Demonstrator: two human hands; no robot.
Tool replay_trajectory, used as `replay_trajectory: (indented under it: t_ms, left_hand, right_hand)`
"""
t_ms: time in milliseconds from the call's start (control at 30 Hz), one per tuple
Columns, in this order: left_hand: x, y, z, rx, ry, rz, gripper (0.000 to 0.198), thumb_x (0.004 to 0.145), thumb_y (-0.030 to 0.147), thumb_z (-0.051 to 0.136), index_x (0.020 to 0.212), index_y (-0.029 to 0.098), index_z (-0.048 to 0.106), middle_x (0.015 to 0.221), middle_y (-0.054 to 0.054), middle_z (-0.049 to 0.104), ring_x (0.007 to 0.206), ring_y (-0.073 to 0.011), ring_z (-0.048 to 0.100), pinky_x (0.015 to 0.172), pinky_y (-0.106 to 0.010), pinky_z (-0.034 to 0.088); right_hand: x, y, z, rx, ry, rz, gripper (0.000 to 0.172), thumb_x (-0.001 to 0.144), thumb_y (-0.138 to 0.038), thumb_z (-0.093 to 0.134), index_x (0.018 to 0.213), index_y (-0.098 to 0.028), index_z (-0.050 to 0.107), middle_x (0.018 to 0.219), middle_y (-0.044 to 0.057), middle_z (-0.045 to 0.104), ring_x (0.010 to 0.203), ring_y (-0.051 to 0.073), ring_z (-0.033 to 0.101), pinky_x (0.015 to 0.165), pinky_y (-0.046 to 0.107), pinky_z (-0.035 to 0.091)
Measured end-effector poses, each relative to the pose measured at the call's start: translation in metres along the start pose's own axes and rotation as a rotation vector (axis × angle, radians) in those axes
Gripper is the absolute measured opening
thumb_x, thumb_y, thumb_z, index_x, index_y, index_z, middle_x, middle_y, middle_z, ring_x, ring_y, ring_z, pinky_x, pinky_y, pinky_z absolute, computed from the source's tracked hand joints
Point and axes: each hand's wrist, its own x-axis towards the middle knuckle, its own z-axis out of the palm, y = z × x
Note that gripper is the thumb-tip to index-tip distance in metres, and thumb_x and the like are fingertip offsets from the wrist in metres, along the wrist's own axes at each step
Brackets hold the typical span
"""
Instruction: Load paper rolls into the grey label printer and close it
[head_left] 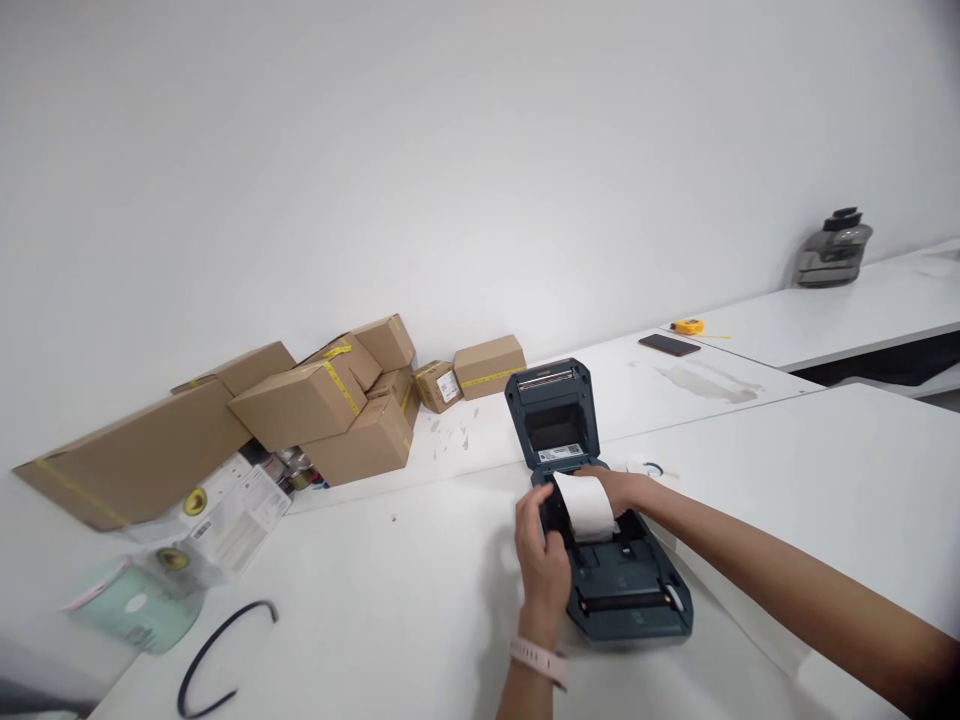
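cardboard boxes (296,405), piled | phone (670,345) near yellow tape measure (688,327) | grey jug (831,260)

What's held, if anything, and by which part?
Right hand at the far right of the paper roll, grip hidden; left hand at the label printer's left side. Whether either holds anything can't be told.

A paper roll (590,510) hid part of the right hand (619,490). The pouch (154,608) was blurred, and the print on the box label (448,387) was too small to read.
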Motion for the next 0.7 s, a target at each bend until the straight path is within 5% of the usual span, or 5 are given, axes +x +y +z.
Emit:
replay_trajectory:
  t_ms: [200,400,533,633,700]
  left_hand:
    - [-0.029,0.028,0.005,0.153,-0.109,-0.003,0.056,0.074,0.014,0.062,0.13,0.02,0.058,0.119,-0.011,0.064,0.12,-0.0275,0.055,0.107,-0.045,0.041]
    - [-0.026,0.013,0.016,0.318,-0.016,0.277,0.017,0.074,0.01,0.069,0.085,0.022,0.073,0.083,-0.003,0.072,0.087,-0.0213,0.067,0.11,-0.056,0.037]
    - [-0.046,0.006,0.013,0.4,0.095,0.601,0.014,0.075,0.007,0.068,0.077,0.021,0.069,0.072,0.001,0.068,0.073,-0.0167,0.065,0.1,-0.052,0.048]
    - [-0.066,0.005,0.012,0.421,0.104,0.691,0.017,0.08,0.005,0.061,0.072,0.021,0.062,0.067,0.004,0.065,0.067,-0.0125,0.062,0.1,-0.046,0.049]
    - [-0.078,0.003,0.013,0.424,0.096,0.723,0.019,0.083,0.005,0.058,0.072,0.021,0.06,0.065,0.005,0.064,0.064,-0.0109,0.06,0.098,-0.042,0.05]
  right_hand:
    - [0.001,-0.01,-0.008,-0.111,-0.158,-0.036,0.033,0.094,-0.036,0.061,0.122,-0.017,0.06,0.122,0.008,0.063,0.104,0.022,0.065,0.088,0.043,0.055]
    - [-0.008,-0.016,-0.013,-0.063,-0.115,-0.114,0.021,0.086,-0.031,0.071,0.1,-0.015,0.07,0.101,0.005,0.072,0.097,0.022,0.067,0.09,0.043,0.051]
    - [-0.025,-0.015,-0.031,0.106,0.027,-0.188,0.011,0.064,-0.02,0.08,0.075,-0.017,0.078,0.077,0.003,0.077,0.081,0.024,0.072,0.076,0.032,0.051]
    - [-0.043,-0.018,-0.058,0.278,0.257,-0.246,0.014,0.077,-0.033,0.07,0.078,-0.021,0.078,0.081,0.0,0.078,0.077,0.019,0.072,0.071,0.027,0.052]
    - [-0.05,-0.021,-0.078,0.375,0.541,-0.216,0.029,0.09,-0.043,0.055,0.092,-0.021,0.075,0.097,0.004,0.077,0.093,0.022,0.07,0.086,0.032,0.052]
